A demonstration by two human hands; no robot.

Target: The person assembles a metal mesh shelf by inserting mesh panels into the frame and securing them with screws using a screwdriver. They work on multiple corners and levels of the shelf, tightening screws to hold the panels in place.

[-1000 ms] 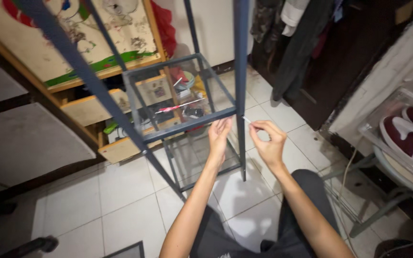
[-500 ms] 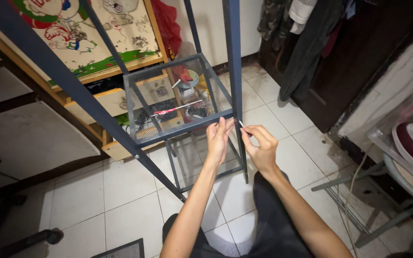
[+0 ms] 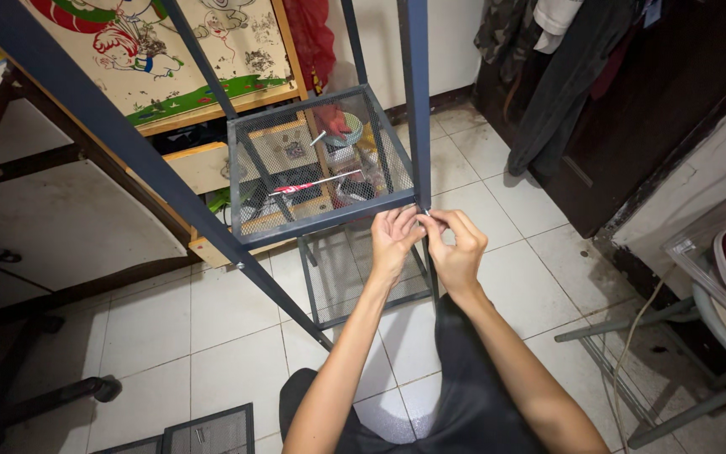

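A dark blue metal rack frame stands before me, with an upright post [image 3: 418, 109] and a wire mesh shelf [image 3: 317, 168] at mid height. A lower mesh shelf [image 3: 342, 282] sits near the floor. My left hand [image 3: 395, 240] and my right hand [image 3: 457, 248] meet at the front right corner of the upper shelf, where it joins the post. Fingertips of both hands pinch at that joint, around something small and thin that I cannot make out.
A slanted frame bar [image 3: 161, 181] crosses at the left. Wooden boards and a painted panel [image 3: 186, 50] lean behind the rack. Clothes [image 3: 556, 76] hang at the right. A loose mesh panel [image 3: 212, 430] lies on the white tile floor. A shoe rack [image 3: 716, 277] stands at the far right.
The view has dropped and come closer to the rack. My two hands, a little apart a second ago, have closed together at the shelf's corner.
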